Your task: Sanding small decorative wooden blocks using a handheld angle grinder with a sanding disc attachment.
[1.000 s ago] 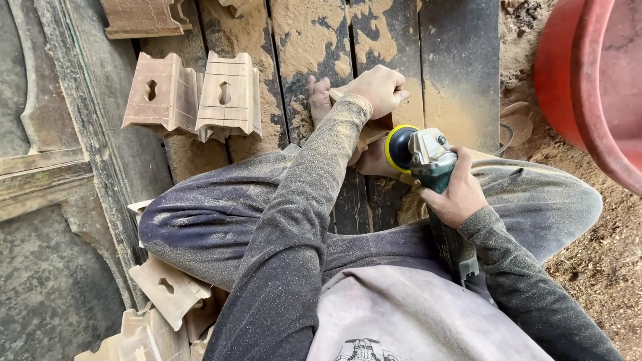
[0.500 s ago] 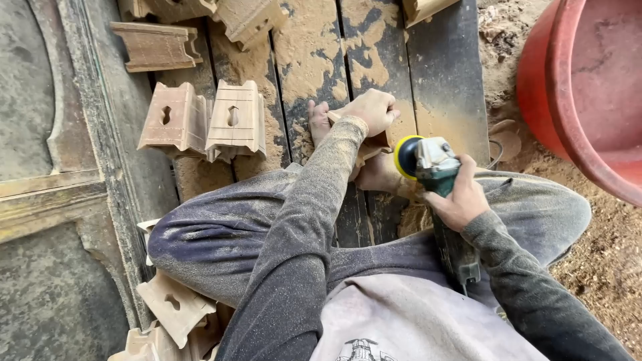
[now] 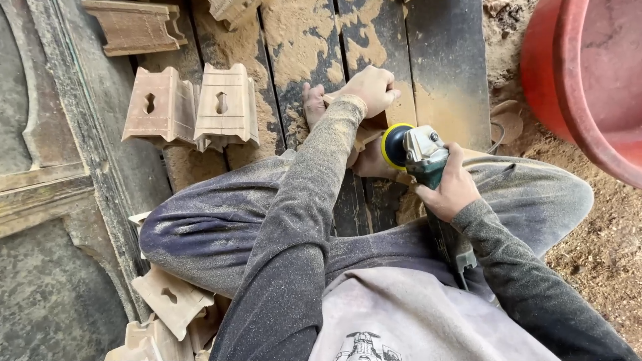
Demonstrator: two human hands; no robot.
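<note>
The right hand (image 3: 453, 189) was wrapped tight around the body of an angle grinder (image 3: 420, 152), fingers curled over the grey housing, the yellow-rimmed disc guard pointing toward the left hand. The left hand (image 3: 372, 89) was closed in a fist, pressing down on a small wooden piece (image 3: 364, 134) that lay just below and between the two hands, mostly hidden under the forearm and wrist. The grinder's head sat right against that piece; whether the disc actually touched the wood could not be told. Bare toes (image 3: 312, 105) showed just beside the left hand, on its outer side, resting on the dark planks (image 3: 441, 67) dusted with sawdust.

Further out beyond the left hand, two carved wooden blocks (image 3: 194, 107) with keyhole-shaped slots stood side by side, touching. Past them, farther from the body, lay another longer wooden block (image 3: 134, 25). Down near the left elbow, close to the knee, more slotted blocks (image 3: 170, 301) were stacked loosely. Out past the right hand, well apart, the curved wall of a big red tub (image 3: 568, 87) rose from the sawdust-covered ground (image 3: 602, 247). Both sleeves and the trousers were powdered with fine dust. A power cord (image 3: 498, 137) ran near the tub side of the planks.
</note>
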